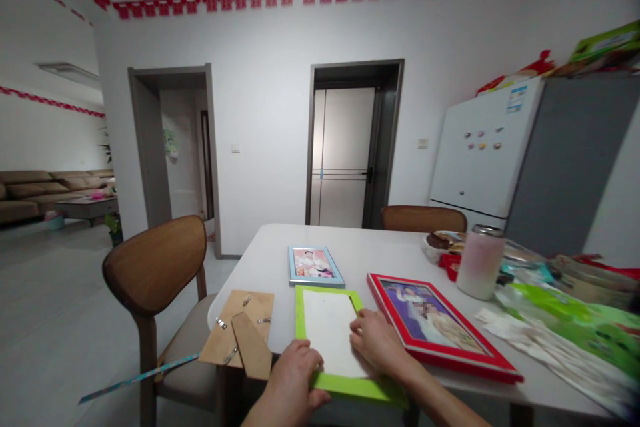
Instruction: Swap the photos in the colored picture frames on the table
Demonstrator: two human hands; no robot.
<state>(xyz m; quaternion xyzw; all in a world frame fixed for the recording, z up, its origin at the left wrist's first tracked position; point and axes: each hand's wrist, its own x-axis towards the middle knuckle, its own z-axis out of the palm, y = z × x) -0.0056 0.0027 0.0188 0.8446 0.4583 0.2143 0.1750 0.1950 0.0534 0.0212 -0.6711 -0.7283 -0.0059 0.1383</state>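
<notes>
The green frame lies flat at the near edge of the white table, directly between the person's two hands, with a plain white sheet filling its opening. The left hand is at the frame's lower left corner, half curled, its fingers bent over the left rail and its thumb set apart from them by the bottom rail. The right hand comes over the right rail, loosely curled, with its fingertips at the right margin of the sheet. Both hands touch the frame's sides, but one cannot tell whether either has a firm hold. Just beyond the frame's far rail lies a smaller light blue frame with a photo in it. Just beside the right hand and forearm, a larger red frame lies picture side up. To the left of the left hand, a brown backing board with metal clips and a stand leg sits at the table's corner, partly past its edge. Farther right are a pink and white tumbler, standing upright, and a crumpled white cloth.
</notes>
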